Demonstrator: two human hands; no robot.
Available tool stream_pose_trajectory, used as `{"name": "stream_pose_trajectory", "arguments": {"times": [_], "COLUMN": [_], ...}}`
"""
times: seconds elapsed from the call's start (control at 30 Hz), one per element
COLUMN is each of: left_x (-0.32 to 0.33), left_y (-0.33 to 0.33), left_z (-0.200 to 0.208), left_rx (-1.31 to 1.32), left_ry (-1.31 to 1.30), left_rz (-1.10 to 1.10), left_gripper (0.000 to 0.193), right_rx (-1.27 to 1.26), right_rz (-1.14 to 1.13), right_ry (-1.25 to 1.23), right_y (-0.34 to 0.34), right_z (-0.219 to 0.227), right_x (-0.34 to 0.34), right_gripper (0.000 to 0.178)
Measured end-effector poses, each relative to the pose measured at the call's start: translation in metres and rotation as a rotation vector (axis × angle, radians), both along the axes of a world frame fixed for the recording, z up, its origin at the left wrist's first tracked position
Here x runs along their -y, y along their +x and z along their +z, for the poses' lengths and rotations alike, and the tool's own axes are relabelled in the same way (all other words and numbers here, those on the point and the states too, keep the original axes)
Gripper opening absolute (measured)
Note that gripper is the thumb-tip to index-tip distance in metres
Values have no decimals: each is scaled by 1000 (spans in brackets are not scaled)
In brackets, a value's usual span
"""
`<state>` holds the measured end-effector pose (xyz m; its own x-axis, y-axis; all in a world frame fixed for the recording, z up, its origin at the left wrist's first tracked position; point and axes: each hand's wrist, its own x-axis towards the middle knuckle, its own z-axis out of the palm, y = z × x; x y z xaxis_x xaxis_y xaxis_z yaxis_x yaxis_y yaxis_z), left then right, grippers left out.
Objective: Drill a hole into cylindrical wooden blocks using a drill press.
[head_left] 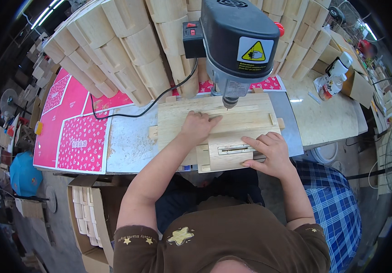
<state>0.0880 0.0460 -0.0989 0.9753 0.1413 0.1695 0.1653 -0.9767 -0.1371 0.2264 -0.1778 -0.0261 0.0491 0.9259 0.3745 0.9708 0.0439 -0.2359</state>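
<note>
My left hand (197,125) lies on a pale wooden board (173,111) under the drill press. Its thumb is spread to the right, apart from the other fingers, whose tips are partly hidden. With thumb and fingers, my right hand (272,154) grips the right side of a curved wooden block (230,160) at the board's front edge. A narrow slot with a pale metal-looking edge runs along the block's top. Above the board hangs the drill chuck (229,101), its tip just beyond my left hand.
The drill press (239,41) stands at the table's back with a black cable (148,109) looping left. Tall stacks of wooden blocks (127,41) rise behind. Bottles (332,82) stand at the right. A carton of blocks (86,218) sits below left, a checked blue cloth (332,209) below right.
</note>
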Motion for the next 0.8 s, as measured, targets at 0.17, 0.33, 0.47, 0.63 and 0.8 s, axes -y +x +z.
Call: {"name": "stream_pose_trajectory", "arguments": {"times": [0.17,0.33,0.47,0.63,0.8], "left_x": [7,-9,-25,-5,7], "left_y": [7,-39,-61,-38,12], "left_z": [2,-2,-1,8,0], "left_rx": [-107,-29,-200,49,-106], "left_ry": [-114,-58,68,-57,-106], "left_rz": [171,234,554,220,157], "left_gripper": [51,43,36,44,50], "right_rx": [-4,-14,-4,5,11], "right_rz": [23,20,16,17,16], "right_ry": [5,8,22,16,21], "right_y": [-2,1,1,0,-1], "right_z": [-2,-2,-2,-1,-2], "right_x": [-3,-1,-1,-1,0], "right_gripper": [58,57,57,57,57]}}
